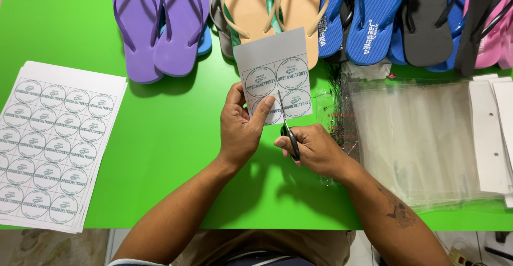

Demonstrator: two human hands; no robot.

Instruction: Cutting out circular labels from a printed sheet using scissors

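Here, largest first:

Table (160, 132): bright green, filling most of the view, carrying everything below.

Sandals (331, 15): a row of flip-flops along the 12 o'clock edge, purple at 11, tan at 12, blue, black and pink toward 1 and 2.

Bags (417, 138): a stack of clear plastic bags at 3 o'clock, just beside the right hand.

Sheets (53, 148): a pile of white paper printed with round labels in rows, at 9 o'clock, well apart from both hands.

Cards (491, 138): white card strips with small holes at the far 3 o'clock edge, partly on the bags.

Left hand (240, 130): near centre, pinching the lower edge of the piece, thumb on top, fingers behind.

Right hand (315, 148): just at 3 o'clock of the left hand, closed through the scissor handles.

Piece (275, 76): a grey cut-off sheet bearing four round labels, held upright-tilted above the table at 12 o'clock of the hands, its top overlapping the tan sandals.

Scissors (287, 127): black handles, thin blades pointing to 12 o'clock, cutting into the piece's lower edge between two labels.
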